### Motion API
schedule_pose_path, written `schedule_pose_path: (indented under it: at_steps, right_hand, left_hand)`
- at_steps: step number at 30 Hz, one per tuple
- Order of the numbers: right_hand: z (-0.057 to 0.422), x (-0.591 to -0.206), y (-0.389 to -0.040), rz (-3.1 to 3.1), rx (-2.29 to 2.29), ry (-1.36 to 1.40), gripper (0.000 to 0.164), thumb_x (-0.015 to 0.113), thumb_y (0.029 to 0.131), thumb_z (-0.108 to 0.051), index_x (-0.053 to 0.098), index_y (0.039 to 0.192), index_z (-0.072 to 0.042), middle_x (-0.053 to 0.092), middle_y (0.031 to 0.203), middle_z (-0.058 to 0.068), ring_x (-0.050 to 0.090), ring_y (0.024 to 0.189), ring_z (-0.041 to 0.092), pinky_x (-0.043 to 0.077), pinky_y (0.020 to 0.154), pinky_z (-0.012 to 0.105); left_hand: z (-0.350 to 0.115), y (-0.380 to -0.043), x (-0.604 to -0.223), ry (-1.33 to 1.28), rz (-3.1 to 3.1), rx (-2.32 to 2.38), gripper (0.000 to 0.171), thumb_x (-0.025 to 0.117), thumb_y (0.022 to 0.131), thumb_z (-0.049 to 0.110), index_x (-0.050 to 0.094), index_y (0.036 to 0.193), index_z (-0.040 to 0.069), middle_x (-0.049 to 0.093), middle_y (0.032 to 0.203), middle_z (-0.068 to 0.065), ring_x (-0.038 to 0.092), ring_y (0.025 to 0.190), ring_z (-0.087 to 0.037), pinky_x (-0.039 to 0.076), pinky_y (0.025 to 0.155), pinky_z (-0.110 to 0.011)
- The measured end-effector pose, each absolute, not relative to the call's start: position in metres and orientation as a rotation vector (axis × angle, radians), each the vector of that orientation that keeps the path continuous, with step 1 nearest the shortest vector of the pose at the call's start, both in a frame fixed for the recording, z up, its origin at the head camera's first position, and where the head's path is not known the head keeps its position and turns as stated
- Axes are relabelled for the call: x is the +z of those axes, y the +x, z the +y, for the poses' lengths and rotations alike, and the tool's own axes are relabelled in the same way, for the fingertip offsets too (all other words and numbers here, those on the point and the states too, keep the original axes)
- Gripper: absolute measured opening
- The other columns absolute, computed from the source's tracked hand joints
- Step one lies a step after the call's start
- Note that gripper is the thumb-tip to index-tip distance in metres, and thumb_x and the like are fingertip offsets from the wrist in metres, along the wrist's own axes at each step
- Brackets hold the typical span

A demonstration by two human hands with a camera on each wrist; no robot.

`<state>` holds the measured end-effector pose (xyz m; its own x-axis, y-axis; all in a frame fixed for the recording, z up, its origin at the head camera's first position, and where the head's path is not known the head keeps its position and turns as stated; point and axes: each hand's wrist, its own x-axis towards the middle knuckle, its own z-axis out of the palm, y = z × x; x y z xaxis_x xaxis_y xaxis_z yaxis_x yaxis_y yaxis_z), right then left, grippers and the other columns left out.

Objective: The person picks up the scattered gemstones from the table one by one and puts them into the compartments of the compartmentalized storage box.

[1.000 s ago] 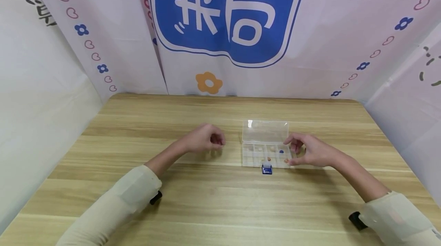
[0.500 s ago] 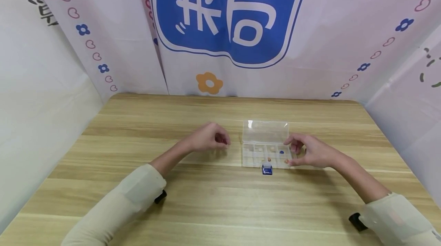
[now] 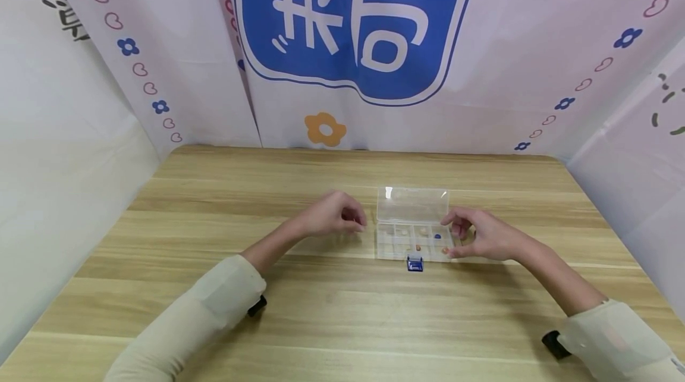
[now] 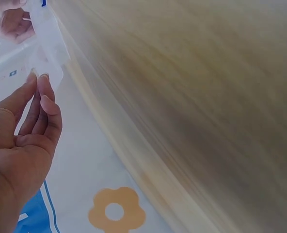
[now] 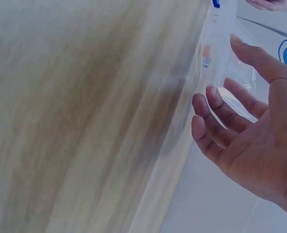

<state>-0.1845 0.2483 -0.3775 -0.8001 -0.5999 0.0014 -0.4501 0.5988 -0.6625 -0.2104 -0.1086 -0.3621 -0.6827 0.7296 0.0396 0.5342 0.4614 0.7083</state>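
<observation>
A clear plastic compartment box (image 3: 386,252) lies on the table with its lid (image 3: 412,206) folded back and a blue latch (image 3: 414,263) at the front. Inside are a blue piece (image 3: 437,236), an orange piece (image 3: 418,247) and pale bits. My right hand (image 3: 484,236) holds the box's right end, thumb by the front corner and index finger by the back. Just left of the box hovers my left hand (image 3: 334,213). In the left wrist view its thumb and fingertips (image 4: 45,82) meet; I cannot tell whether something tiny is between them.
The wooden table (image 3: 321,322) runs back to a white printed cloth (image 3: 214,102) with a blue emblem (image 3: 342,87). More white cloth hangs at both sides. Each sleeve carries a dark wrist device, such as the right wrist device (image 3: 556,344).
My left hand has moved right toward the box, its fingertips still together. The right hand has stayed at the box's right end, and the box has not moved.
</observation>
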Motion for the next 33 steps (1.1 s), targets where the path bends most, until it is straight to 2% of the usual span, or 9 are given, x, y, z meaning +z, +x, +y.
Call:
schedule_pose_path:
  at_steps: [4,12,23,33]
  right_hand:
    - [0.248,-0.378,-0.184,2.602,-0.988,-0.863,0.051,0.092,0.077,-0.013,0.064,0.117,0.004,0.059,0.091,0.005,0.055,0.085,0.021,0.049,0.07,0.03]
    - [0.249,-0.377,-0.184,2.59,-0.975,-0.832,0.051,0.091,0.078,-0.012,0.063,0.118,0.004,0.059,0.092,0.005,0.055,0.087,0.022,0.05,0.071,0.031]
    - [0.248,-0.375,-0.185,2.585,-0.98,-0.836,0.052,0.091,0.077,-0.011,0.063,0.117,0.005,0.059,0.092,0.005,0.055,0.087,0.023,0.05,0.07,0.031]
    - [0.248,-0.377,-0.185,2.598,-0.971,-0.851,0.053,0.092,0.077,-0.012,0.063,0.118,0.006,0.06,0.093,0.005,0.055,0.087,0.02,0.05,0.073,0.031]
  left_hand:
    - [-0.104,-0.211,-0.363,1.084,2.438,1.03,0.004,0.074,0.094,0.001,0.077,0.093,-0.002,0.075,0.086,-0.009,0.064,0.072,-0.01,0.055,0.067,-0.021]
    - [-0.092,-0.213,-0.363,1.105,2.458,0.98,0.004,0.076,0.094,0.005,0.078,0.093,0.002,0.073,0.084,-0.001,0.062,0.075,-0.007,0.054,0.07,-0.02]
    - [-0.076,-0.214,-0.368,1.162,2.418,0.959,0.005,0.077,0.093,0.003,0.077,0.093,-0.002,0.073,0.086,-0.004,0.06,0.075,-0.006,0.053,0.07,-0.018]
    - [-0.064,-0.212,-0.368,1.141,2.421,0.912,0.003,0.077,0.09,-0.002,0.078,0.093,0.0,0.071,0.081,-0.002,0.058,0.072,-0.008,0.05,0.067,-0.018]
